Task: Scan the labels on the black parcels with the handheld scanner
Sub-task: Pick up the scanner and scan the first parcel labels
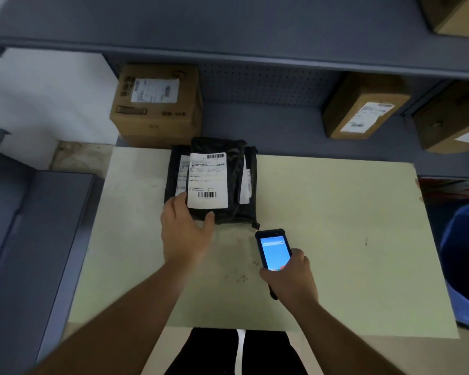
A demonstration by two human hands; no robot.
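Note:
A stack of black parcels lies at the far middle of the pale table. The top parcel carries a white label with barcodes at its top and bottom, facing up. My left hand rests at the stack's near left corner, fingers on the left side and thumb against the front edge of the top parcel. My right hand holds the handheld scanner, its blue screen lit and its head pointing toward the stack, just short of the parcels' near right corner.
Cardboard boxes stand on the grey shelf behind the table, another at far right. A grey cabinet sits left of the table. A blue bin stands at the right edge.

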